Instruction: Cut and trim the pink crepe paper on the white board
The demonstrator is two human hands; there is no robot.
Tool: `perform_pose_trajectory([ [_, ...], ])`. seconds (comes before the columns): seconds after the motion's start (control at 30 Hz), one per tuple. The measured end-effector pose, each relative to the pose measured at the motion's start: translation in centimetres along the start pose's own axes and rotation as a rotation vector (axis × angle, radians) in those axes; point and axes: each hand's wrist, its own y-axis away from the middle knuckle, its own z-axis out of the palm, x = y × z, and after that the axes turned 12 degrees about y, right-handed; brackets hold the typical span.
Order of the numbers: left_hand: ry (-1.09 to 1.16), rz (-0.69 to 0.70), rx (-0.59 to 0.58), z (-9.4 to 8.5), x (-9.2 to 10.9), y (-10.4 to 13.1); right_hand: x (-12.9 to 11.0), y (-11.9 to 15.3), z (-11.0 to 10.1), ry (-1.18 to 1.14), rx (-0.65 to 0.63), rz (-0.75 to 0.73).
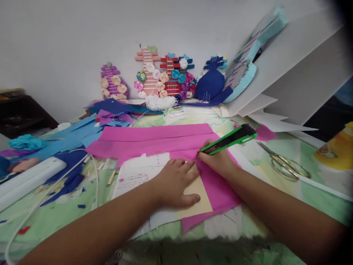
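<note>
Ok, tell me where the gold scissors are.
In the head view, the gold scissors lie on the right side of the table, between the right hand and the yellow object.

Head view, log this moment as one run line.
left hand: spread on cream card | right hand: holds green cutter, tip near card edge | pink sheet: partly under card | scissors: lying at right

A table (pixel 82 193) with a blotchy pale green and white surface carries bright pink flat sheets (pixel 165 144), gold-handled metal scissors (pixel 273 155) rightward, light-blue flat strips (pixel 77 134) leftward.
</note>
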Motion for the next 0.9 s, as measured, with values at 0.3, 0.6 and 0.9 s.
perform_pose_trajectory([
  [0.3, -0.012, 0.002, 0.005, 0.04, -0.09, 0.11, 0.18, 0.13, 0.11, -0.010, -0.021, -0.009],
  [0.6, -0.002, 0.010, 0.016, 0.28, -0.27, 0.09, 0.19, 0.07, 0.23, -0.077, -0.044, -0.003],
  [0.9, 0.018, -0.005, -0.005, -0.07, -0.10, 0.01, -0.40, 0.37, -0.13, 0.072, 0.004, 0.003],
])
